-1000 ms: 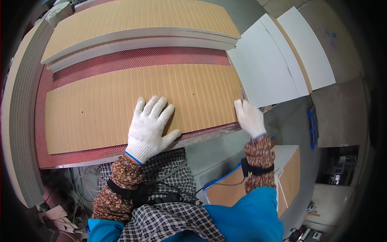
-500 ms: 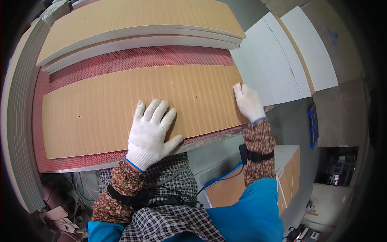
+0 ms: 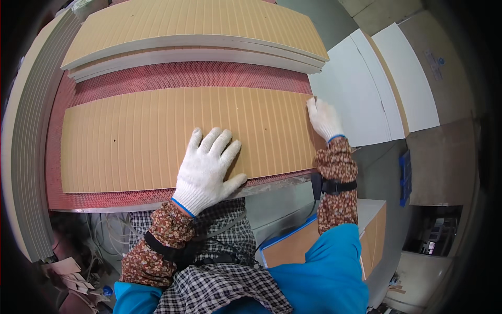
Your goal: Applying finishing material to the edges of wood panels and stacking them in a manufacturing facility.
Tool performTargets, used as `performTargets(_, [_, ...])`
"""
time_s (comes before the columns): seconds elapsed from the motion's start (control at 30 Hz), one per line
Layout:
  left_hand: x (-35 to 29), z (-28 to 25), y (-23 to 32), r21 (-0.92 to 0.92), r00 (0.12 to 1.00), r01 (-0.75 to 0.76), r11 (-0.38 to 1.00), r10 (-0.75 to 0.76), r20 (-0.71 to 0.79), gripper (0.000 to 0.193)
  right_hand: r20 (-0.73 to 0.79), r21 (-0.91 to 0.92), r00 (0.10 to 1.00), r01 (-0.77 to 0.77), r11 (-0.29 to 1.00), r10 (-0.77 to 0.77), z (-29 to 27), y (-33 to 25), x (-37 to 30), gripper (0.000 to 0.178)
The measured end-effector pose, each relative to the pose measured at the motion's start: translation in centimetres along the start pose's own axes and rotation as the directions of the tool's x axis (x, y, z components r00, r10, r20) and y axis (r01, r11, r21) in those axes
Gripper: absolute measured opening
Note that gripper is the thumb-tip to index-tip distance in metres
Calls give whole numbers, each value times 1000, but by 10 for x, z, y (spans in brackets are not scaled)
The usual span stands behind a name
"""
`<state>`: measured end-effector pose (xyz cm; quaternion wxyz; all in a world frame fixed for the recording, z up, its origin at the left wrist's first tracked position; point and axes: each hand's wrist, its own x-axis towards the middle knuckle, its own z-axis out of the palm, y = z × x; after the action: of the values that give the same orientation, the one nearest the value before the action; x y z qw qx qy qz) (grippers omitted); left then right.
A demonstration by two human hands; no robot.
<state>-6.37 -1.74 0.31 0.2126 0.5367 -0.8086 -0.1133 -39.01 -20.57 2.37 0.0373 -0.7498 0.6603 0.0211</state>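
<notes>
A long tan ribbed panel (image 3: 141, 146), cardboard-like with a few small dark holes, lies flat on a red mesh-textured surface (image 3: 209, 72). My left hand (image 3: 207, 162), in a white knit glove, rests on the panel's near part, palm down and fingers spread. At the far right corner, my gloved right hand (image 3: 324, 118) is closed on the panel's right edge. Its curled fingers partly hide that corner, and anything small inside them does not show.
Beyond the panel sits a stack of similar boards (image 3: 198, 26) with pale edges. Tall upright boards (image 3: 31, 131) line the left side. White sheets (image 3: 355, 89) stand at the right, above a blue pallet (image 3: 405, 178). An open carton (image 3: 293, 243) is below my right arm.
My right hand has slid along the panel's right edge to the far corner. My left hand stays spread on the panel. The whole view has shifted slightly.
</notes>
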Motion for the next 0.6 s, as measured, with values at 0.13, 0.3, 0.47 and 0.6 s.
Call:
performTargets(0.13, [-2,0,0,1,999,4,1000,-4,-33,72,-34,72,997,-68,995,71,1,3,-77,57])
performTargets(0.3, [-2,4,-1,27,1000,5,1000,-4,-25,71,24,52,969,-247,968,246,2,-1,-167,54])
performTargets(0.47, [-2,7,-1,44,1000,6,999,-5,-30,71,54,204,936,-352,913,348,10,7,-205,55])
performTargets(0.6, [-1,3,-1,45,1000,-9,999,9,-21,72,-8,197,936,-343,918,352,3,12,-202,58])
